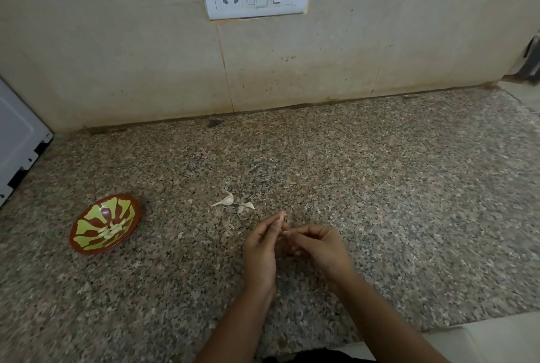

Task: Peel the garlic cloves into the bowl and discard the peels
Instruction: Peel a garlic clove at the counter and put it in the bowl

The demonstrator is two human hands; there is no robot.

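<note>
Peeling step, apparently: strip skin off garlic clove pinched by left hand and right hand (fingers narrow, curled), then drop into bowl well left of fingertips.

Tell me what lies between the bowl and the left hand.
Head view: only bare granite counter between the bowl and the left hand; two white garlic pieces lie farther back.
</note>
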